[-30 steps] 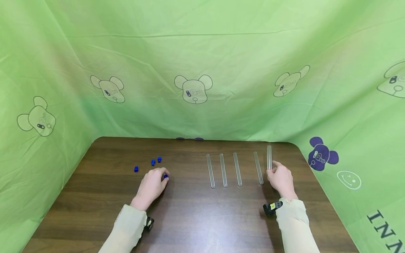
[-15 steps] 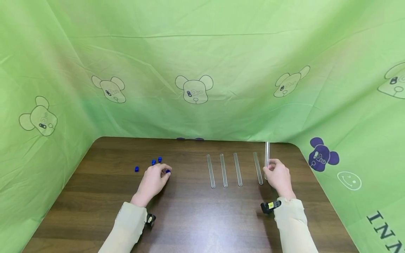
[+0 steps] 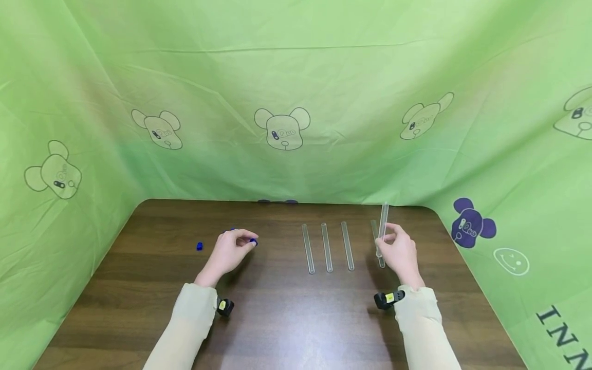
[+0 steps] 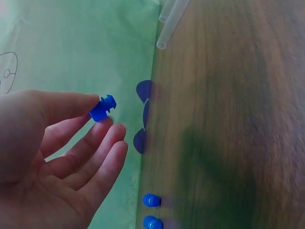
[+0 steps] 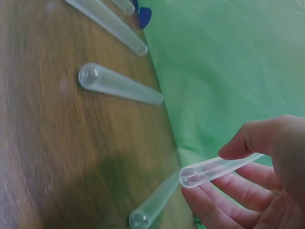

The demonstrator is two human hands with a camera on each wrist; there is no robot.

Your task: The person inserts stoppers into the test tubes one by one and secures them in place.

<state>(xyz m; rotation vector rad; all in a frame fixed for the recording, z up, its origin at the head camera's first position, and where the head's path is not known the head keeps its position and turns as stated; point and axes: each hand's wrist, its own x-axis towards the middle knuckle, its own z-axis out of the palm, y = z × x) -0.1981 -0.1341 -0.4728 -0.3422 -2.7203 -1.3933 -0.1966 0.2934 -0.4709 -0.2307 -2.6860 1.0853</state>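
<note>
Between thumb and fingertips, my left hand [image 3: 229, 252] pinches a blue ribbed stopper [image 4: 101, 109], raised over the left half of the table. My right hand [image 3: 400, 252] grips a clear test tube [image 3: 383, 221] near its rounded bottom, with the other end pointing up and away. That held tube overlaps a lying test tube [image 3: 375, 236] in the head view. In the right wrist view the thumb presses on top of the held tube [image 5: 205, 172] and the fingers lie beneath it. Two more blue stoppers [image 4: 152, 200] stand close together in the left wrist view.
Three clear tubes [image 3: 326, 247] lie side by side right of the table's middle. A single blue stopper [image 3: 200, 246] sits left of my left hand. Green printed cloth [image 3: 282, 169] hangs along the back and sides of the brown wooden table [image 3: 277, 318].
My right hand has lifted its test tube and carried it leftward, over the neighbouring tube. Pinching the stopper, my left hand has risen and shifted right and away from me.
</note>
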